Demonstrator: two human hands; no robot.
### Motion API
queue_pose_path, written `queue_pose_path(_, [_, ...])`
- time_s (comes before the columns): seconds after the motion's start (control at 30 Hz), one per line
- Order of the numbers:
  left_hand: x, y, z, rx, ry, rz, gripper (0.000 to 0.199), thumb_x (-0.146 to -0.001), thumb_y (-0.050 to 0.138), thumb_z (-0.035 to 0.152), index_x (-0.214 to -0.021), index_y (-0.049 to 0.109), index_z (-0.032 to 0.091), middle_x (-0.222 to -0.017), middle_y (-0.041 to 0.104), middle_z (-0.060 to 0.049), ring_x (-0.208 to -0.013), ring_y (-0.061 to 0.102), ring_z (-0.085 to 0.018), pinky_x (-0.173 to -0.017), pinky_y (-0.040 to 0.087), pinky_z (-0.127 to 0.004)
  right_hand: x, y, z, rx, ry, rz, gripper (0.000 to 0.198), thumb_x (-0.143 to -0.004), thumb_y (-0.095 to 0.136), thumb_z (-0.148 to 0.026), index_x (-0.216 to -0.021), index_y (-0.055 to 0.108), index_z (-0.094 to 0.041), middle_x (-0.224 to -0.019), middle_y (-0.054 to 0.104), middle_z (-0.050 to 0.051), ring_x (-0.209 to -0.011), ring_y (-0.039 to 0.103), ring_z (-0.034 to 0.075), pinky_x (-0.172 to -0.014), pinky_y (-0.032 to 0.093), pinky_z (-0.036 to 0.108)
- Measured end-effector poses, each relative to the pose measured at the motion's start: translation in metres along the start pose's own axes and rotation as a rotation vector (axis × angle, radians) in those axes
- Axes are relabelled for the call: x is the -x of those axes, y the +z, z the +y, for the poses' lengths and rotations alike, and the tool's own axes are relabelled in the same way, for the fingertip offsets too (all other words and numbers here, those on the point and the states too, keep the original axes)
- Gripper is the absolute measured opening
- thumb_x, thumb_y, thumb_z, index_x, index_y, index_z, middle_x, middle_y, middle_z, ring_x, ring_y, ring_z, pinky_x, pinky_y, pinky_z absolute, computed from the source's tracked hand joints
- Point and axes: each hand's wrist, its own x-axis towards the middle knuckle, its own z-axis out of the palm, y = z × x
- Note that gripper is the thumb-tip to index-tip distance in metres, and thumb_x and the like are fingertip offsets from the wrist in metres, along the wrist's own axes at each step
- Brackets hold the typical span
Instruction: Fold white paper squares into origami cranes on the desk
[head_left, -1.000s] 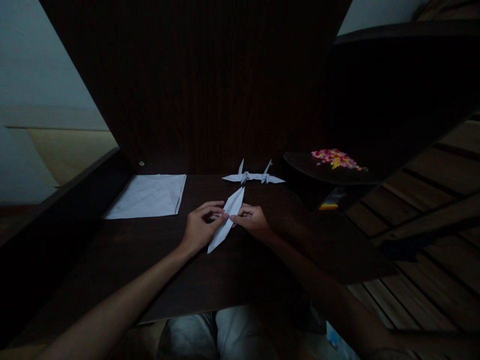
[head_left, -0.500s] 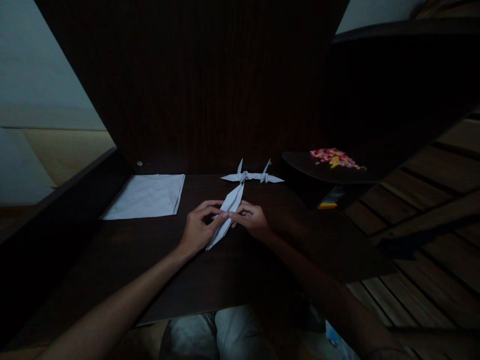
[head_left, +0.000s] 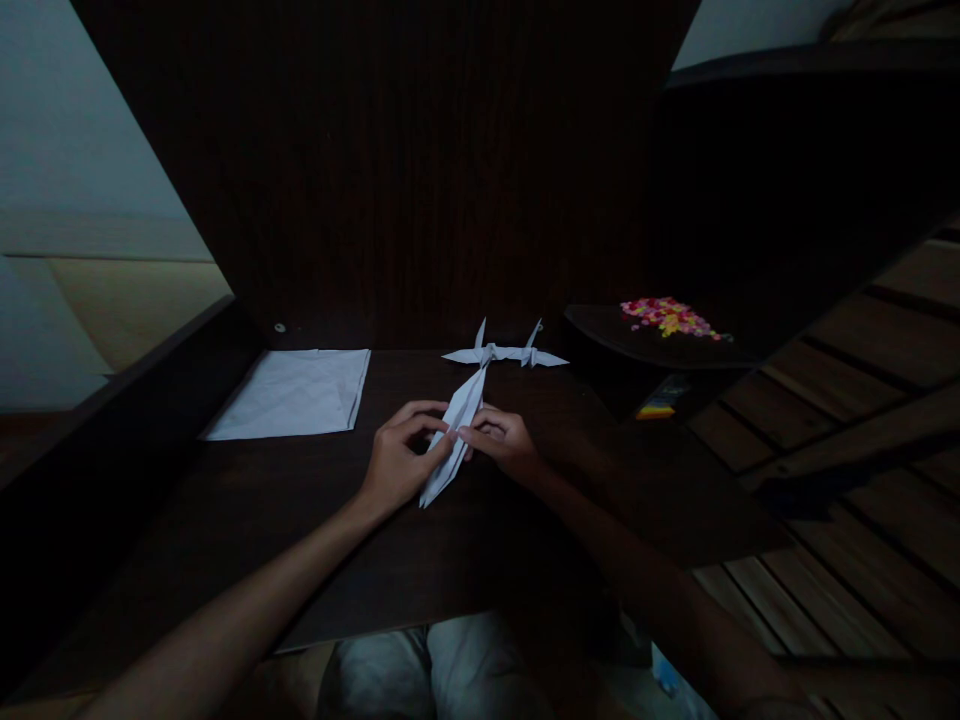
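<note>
A long, narrow piece of folded white paper (head_left: 465, 400) stands tilted between my hands, its upper tip pointing away from me. My left hand (head_left: 405, 445) grips its left side, thumb on the near face and fingers behind. On the other side my right hand (head_left: 502, 440) pinches it, with the thumb close to my left thumb. Some of the fingers are hidden behind the paper. Just beyond its tip, two white origami cranes (head_left: 532, 356) rest on the dark desk (head_left: 360, 560), close together with wings or necks raised.
A stack of white paper sheets (head_left: 292, 393) lies on the desk to the left. At right, a low rounded shelf (head_left: 600, 330) carries a heap of small pink, red and yellow pieces (head_left: 675, 318). Dark panels rise at the back and left.
The folded paper has turned slightly more upright, and its lower end has shifted a little right. Its lower points now show slightly apart. Both hands keep their hold.
</note>
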Motion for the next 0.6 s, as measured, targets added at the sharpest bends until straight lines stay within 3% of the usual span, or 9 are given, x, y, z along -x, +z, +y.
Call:
queue_pose_path(0.17, [0.0000,-0.0002,0.0026,-0.015,-0.030,0.016,0.007,-0.077,0.066,0.022,-0.075,0.070,0.018,-0.099,0.068,-0.008,-0.090,0.064,-0.021,-0.080,0.051,-0.034,0.0021,-0.0006,-0.0037,-0.040,0.042,-0.033,0.024,-0.063,0.078,-0.036,-0.067,0.065,-0.016,-0.077,0.059,0.000,-0.055,0.061,0.012,-0.053,0.051,0.026])
queue_pose_path(0.47, [0.0007,-0.0004,0.0018,0.037,-0.079,-0.031,0.017,-0.084,0.060,0.028,-0.077,0.073,0.021,-0.101,0.068,-0.007,-0.095,0.063,-0.021,-0.087,0.048,-0.037,0.0013,0.0037,-0.0041,0.056,0.004,0.075,0.022,-0.062,0.077,-0.035,-0.064,0.063,-0.018,-0.069,0.060,-0.001,-0.058,0.056,0.011,-0.052,0.047,0.023])
queue_pose_path(0.6, [0.0002,0.0004,0.0036,0.107,-0.103,-0.062,0.013,-0.076,0.070,0.032,-0.076,0.074,0.020,-0.102,0.067,-0.008,-0.094,0.063,-0.022,-0.079,0.052,-0.033,0.0011,0.0027,-0.0037,0.121,-0.022,0.096,0.021,-0.062,0.077,-0.034,-0.062,0.063,-0.018,-0.069,0.058,0.000,-0.058,0.054,0.010,-0.051,0.045,0.022])
